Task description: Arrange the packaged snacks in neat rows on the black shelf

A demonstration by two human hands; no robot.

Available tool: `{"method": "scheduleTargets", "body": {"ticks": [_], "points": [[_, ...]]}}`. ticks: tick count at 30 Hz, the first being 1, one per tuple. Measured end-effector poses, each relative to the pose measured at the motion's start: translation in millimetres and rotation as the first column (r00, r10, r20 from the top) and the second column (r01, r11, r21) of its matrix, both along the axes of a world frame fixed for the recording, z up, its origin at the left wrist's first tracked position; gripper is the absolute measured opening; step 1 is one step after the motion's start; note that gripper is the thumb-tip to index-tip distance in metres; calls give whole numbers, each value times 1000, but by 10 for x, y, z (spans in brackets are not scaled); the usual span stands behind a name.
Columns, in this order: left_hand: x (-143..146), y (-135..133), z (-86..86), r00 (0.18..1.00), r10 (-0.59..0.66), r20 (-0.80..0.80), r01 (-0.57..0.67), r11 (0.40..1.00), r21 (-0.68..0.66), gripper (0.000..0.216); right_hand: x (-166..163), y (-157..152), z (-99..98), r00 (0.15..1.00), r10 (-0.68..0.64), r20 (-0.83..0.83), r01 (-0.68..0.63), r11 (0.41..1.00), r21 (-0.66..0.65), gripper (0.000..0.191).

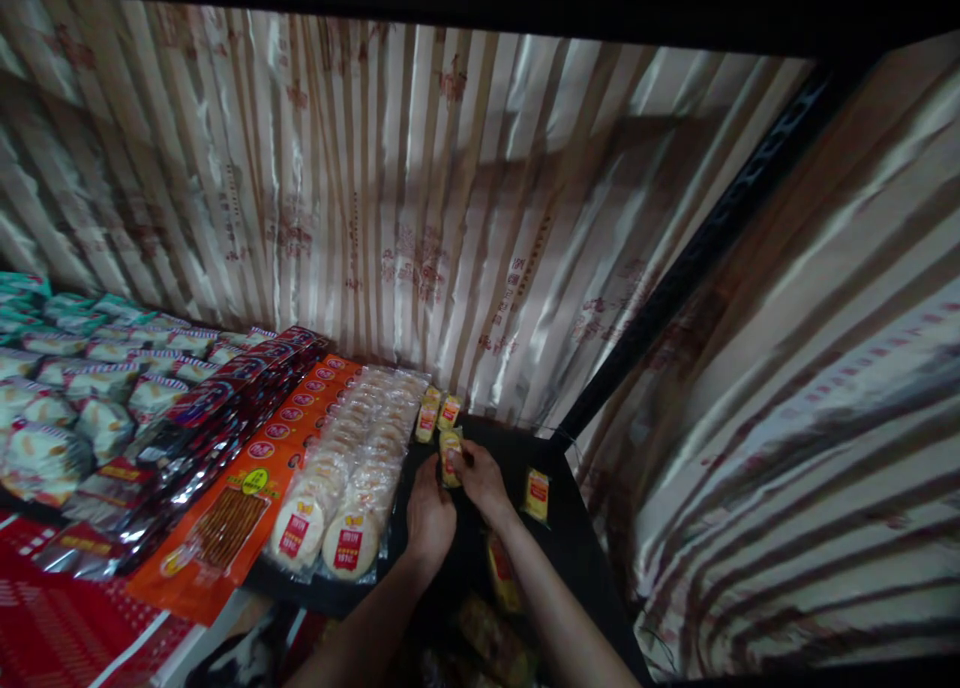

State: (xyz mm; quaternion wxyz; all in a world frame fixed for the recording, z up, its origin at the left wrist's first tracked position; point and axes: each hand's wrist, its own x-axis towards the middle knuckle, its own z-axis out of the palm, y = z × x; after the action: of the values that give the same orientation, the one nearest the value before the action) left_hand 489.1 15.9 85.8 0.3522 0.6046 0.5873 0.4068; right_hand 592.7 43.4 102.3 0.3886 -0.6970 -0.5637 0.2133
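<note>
A small yellow snack packet (pixel 451 448) with a red label is held upright over the black shelf board (pixel 480 513). My right hand (pixel 484 480) grips its right side with closed fingers. On the lower left, my left hand (pixel 433 513) is curled against the same packet, its fingertips partly hidden. Just behind stand two like packets, one on the left (pixel 427 415) and one on the right (pixel 449 411). Another yellow packet (pixel 536 495) lies apart on the right, and one more (pixel 503 572) is partly covered by my right forearm.
To the left are rows of clear-wrapped round pastries (pixel 351 546), orange snack bags (pixel 232 513), dark packs (pixel 225 388) and white bags (pixel 97 378). A black post (pixel 675 283) rises at the right corner before the pleated curtain (pixel 420 218). A red basket (pixel 67 618) is lower left.
</note>
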Motion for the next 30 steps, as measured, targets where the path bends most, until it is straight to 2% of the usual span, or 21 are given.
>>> {"method": "scheduleTargets", "body": {"ticks": [3,7,11,13,19,25,30], "points": [[-20,82,-79,999,37,24,-37,999,19,48,-120,139,-63,995,38,-87,-40,999,-16,26],[-32,115,-173,997,56,57,-58,998,33,51,-233,292,-139,995,-14,-101,15,1000,17,21],[-46,130,-221,998,55,30,-58,992,110,58,-306,420,-205,986,-5,-166,18,997,76,20],[-58,154,-224,999,41,11,-42,994,105,59,-333,470,-231,984,-14,-175,28,997,78,19],[-72,231,-218,999,-25,34,23,998,59,50,-396,519,-274,991,-69,-113,76,995,65,17],[-71,275,-252,993,-38,113,31,998,62,50,-421,489,-324,987,-157,-40,160,981,112,27],[-72,298,-266,992,-32,118,27,999,45,51,-402,512,-393,994,-108,-28,110,987,120,27]]}}
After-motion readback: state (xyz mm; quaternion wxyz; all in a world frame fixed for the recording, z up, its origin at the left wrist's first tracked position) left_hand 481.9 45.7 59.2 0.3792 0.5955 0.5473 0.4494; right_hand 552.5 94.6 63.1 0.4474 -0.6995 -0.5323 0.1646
